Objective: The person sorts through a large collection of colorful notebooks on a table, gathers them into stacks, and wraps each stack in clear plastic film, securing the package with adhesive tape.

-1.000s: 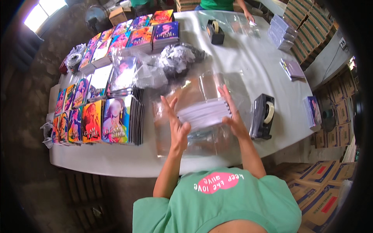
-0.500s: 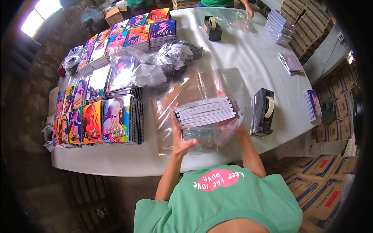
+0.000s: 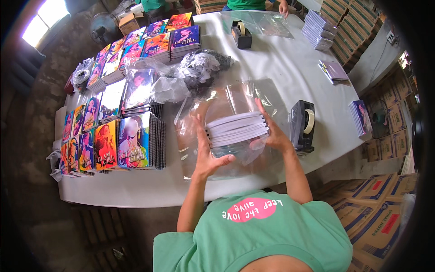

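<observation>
A stack of white-paged spiral notebooks (image 3: pixel 238 129) lies under clear plastic wrap (image 3: pixel 240 97) at the table's near middle. The black binding shows at the stack's ends. My left hand (image 3: pixel 206 154) is open along the stack's left end, fingers stretched and thumb spread apart. At the opposite end, my right hand (image 3: pixel 277 136) is open too, its fingers extended along the stack and its thumb low against the plastic. Just right of that hand stands a black tape dispenser (image 3: pixel 302 127) with a pale roll.
Stacks of colourful notebooks (image 3: pixel 133 140) fill the table's left side. Crumpled plastic (image 3: pixel 199 68) lies beyond the wrap. A second tape dispenser (image 3: pixel 241 34) stands farther back, near another person's hand (image 3: pixel 283 9). Wrapped packs (image 3: pixel 318 29) sit far right; cartons (image 3: pixel 376 213) are stacked beside the table.
My right hand has moved up and now lies along the stack's right end, in clearer view. My left hand has shifted slightly left and its fingers have straightened. The view has shifted slightly.
</observation>
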Demonstrator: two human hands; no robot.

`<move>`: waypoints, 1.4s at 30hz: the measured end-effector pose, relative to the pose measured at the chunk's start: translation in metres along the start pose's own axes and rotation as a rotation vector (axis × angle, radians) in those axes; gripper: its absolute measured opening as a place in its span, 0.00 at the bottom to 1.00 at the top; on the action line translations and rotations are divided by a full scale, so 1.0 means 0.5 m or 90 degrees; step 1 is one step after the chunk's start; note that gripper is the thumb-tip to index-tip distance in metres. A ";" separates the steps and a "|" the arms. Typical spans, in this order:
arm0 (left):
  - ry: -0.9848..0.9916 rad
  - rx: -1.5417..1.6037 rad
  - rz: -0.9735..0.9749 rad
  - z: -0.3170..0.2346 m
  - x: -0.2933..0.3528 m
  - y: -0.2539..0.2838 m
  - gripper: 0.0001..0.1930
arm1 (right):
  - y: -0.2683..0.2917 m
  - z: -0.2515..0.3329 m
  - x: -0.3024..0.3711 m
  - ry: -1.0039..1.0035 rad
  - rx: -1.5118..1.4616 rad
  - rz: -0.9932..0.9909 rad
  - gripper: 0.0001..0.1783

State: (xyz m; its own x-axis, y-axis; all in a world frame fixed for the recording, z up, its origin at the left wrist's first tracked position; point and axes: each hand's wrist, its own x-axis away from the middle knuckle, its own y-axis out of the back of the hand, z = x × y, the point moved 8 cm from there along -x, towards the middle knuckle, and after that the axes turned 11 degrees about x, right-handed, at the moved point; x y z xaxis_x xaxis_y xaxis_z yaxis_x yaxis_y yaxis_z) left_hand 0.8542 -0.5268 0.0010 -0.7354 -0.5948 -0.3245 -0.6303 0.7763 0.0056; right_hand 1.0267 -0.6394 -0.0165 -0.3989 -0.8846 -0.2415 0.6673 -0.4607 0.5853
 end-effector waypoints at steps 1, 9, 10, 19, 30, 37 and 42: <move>-0.039 -0.069 -0.003 0.008 0.005 0.012 0.73 | 0.004 0.007 0.006 -0.011 0.054 0.000 0.73; -0.280 -0.436 0.109 -0.033 0.049 0.030 0.43 | 0.016 0.064 0.083 0.048 0.271 -0.155 0.44; -0.282 -0.455 0.146 -0.044 0.032 0.023 0.39 | 0.015 0.087 0.079 0.056 0.362 -0.172 0.40; -0.232 -0.440 0.395 -0.052 -0.043 -0.043 0.40 | -0.002 0.131 0.057 0.070 0.398 -0.013 0.44; 0.042 0.223 0.004 0.040 -0.028 0.000 0.71 | -0.010 0.032 0.038 -0.007 -0.225 -0.063 0.71; -0.052 0.042 0.064 -0.032 -0.053 -0.022 0.79 | 0.029 0.057 0.021 -0.024 -0.100 -0.058 0.76; -0.078 0.066 0.029 -0.052 -0.062 -0.025 0.80 | 0.017 0.083 0.006 -0.029 -0.070 -0.017 0.80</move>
State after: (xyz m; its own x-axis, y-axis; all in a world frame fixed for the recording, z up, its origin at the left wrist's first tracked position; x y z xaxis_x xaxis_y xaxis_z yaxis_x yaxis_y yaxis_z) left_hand 0.8785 -0.5236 0.0356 -0.7227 -0.5336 -0.4393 -0.5632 0.8231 -0.0732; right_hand 1.0052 -0.6429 0.0201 -0.4442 -0.8686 -0.2196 0.7198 -0.4919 0.4898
